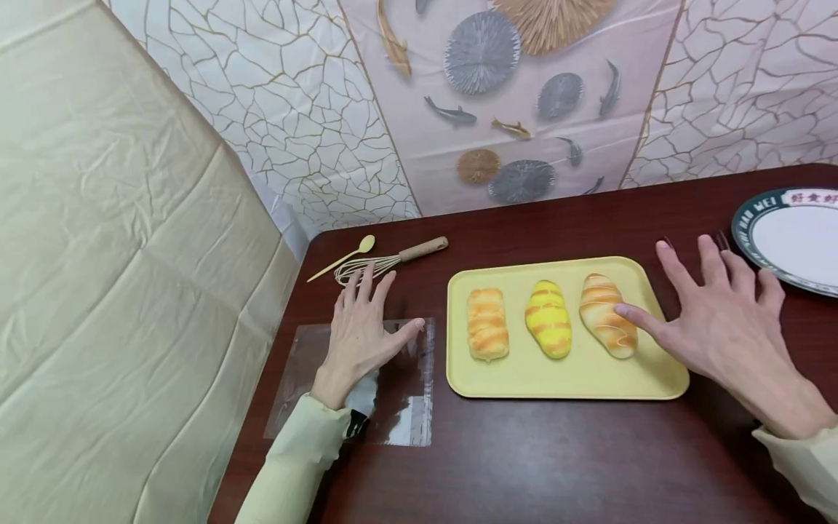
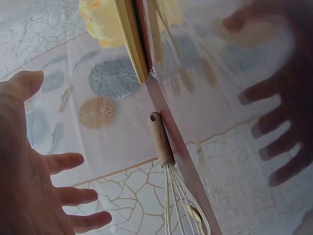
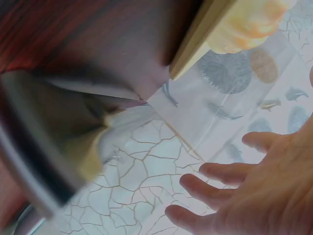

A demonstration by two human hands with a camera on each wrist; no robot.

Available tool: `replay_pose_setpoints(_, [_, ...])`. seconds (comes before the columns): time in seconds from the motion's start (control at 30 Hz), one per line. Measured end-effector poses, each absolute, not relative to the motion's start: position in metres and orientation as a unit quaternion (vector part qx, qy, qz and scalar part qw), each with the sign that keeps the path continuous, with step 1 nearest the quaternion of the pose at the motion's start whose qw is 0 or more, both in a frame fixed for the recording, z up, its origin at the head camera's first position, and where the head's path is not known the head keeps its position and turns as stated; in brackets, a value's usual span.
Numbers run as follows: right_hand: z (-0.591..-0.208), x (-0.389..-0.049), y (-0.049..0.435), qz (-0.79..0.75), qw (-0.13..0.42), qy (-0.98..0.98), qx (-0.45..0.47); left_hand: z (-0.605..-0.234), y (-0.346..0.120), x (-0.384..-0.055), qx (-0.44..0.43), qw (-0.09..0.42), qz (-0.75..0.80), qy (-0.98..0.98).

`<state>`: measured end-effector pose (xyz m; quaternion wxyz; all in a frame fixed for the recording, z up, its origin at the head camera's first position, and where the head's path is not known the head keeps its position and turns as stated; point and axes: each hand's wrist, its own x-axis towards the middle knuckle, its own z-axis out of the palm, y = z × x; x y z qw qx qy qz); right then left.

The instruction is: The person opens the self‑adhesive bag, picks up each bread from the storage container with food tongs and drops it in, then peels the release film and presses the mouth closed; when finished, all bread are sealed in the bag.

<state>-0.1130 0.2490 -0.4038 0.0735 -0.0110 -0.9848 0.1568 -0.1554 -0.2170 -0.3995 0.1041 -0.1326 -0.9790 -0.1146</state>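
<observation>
My left hand (image 1: 360, 331), its fingers spread, hovers over a clear plastic bag (image 1: 415, 418) lying flat on the table. Its fingertips overlap the wires of a whisk (image 1: 422, 249) in the head view. On the right, my other hand (image 1: 727, 324) is held with fingers apart over the right edge of a yellow tray (image 1: 569, 382). Its thumb overlaps a cream-striped bread roll (image 1: 599, 309). A yellow-banded roll (image 1: 548, 320) lies in the tray's middle and a ridged golden bread (image 1: 487, 324) at its left. Both hands hold nothing.
A small yellow spoon (image 1: 363, 246) lies beyond the whisk's wires. The green-rimmed white plate (image 1: 799, 233) stands at the far right. A patterned cloth (image 1: 314, 94) rises behind the dark red table (image 1: 524, 466), and a beige cloth wall (image 1: 131, 291) flanks the left.
</observation>
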Motion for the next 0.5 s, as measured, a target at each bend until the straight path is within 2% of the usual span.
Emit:
replay_pose_setpoints(0.23, [-0.395,-0.105,0.231,0.211,0.1,-0.972,0.001,-0.399,-0.218,-0.146,-0.14,0.135,-0.114,-0.974])
replay_pose_setpoints(0.5, [-0.378,-0.094,0.185,0.236,0.116,-0.963,0.057,-0.392,-0.219,-0.134,-0.143,0.146,-0.114,-0.972])
